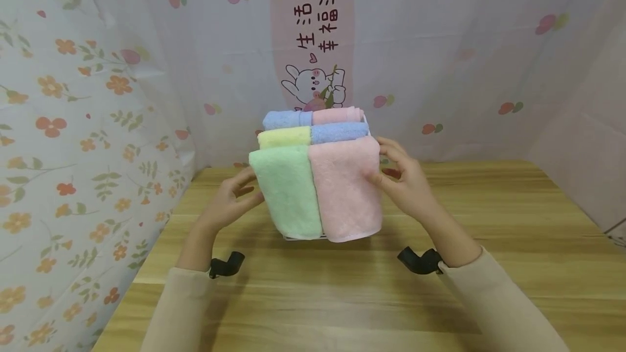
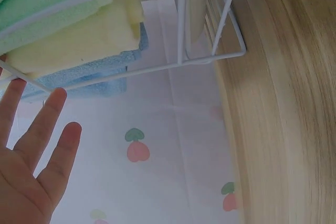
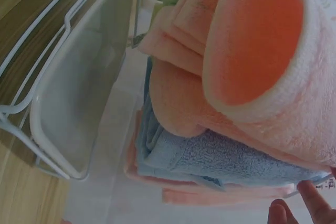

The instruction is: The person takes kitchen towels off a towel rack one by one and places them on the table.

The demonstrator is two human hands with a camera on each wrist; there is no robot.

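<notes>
A white wire rack [image 2: 181,24] with a tray [image 3: 79,82] at its base stands over the wooden table. Folded towels hang on it in rows: a green towel [image 1: 288,192] and a pink towel [image 1: 344,189] in front, a yellow towel [image 1: 283,137] and a blue towel [image 1: 339,132] behind, then another blue and pink pair. At the rack's left side is my left hand [image 1: 230,200], fingers extended, fingertips right at a side wire. My right hand [image 1: 406,178] is at the other side, thumb against the pink towel's edge and fingertips near the rear towels.
The wooden table [image 1: 323,297] extends around the rack. Behind it hangs a curtain [image 1: 205,42] with fruit prints, a rabbit drawing and lettering; a floral curtain [image 1: 83,178] borders the left. Black curved pieces [image 1: 420,261] sit at both wrists.
</notes>
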